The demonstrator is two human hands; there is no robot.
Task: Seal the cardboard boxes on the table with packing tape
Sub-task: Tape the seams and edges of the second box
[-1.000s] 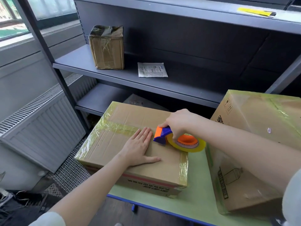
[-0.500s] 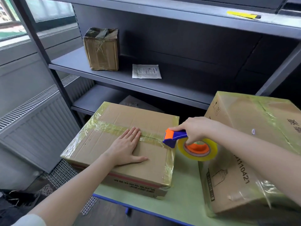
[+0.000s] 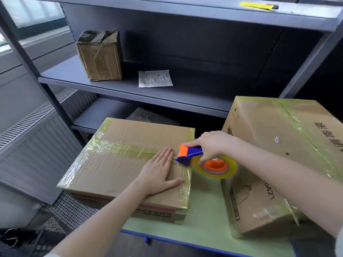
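Observation:
A flat cardboard box [image 3: 118, 169] lies on the green table [image 3: 204, 225], with yellowish tape along its centre seam and edges. My left hand [image 3: 159, 172] presses flat on the box top, fingers straight, fingertips at the taped seam. My right hand [image 3: 209, 143] grips a blue and orange tape dispenser [image 3: 189, 154] that carries a roll of clear yellow tape [image 3: 215, 166]. The dispenser's blade end sits at the box's right edge, just right of my left fingertips. A taller taped cardboard box [image 3: 282, 156] stands on the table to the right.
A grey metal shelf unit [image 3: 130, 89] rises behind the table. On its shelf stand a small taped carton [image 3: 100, 56] and a white paper packet [image 3: 155, 78]. A yellow object [image 3: 258, 6] lies on the top shelf. A radiator [image 3: 33, 138] lines the left wall.
My right hand has drawn the dispenser rightward along the seam, from mid-box to the right edge. My left hand stayed flat on the box top. The camera view shifted.

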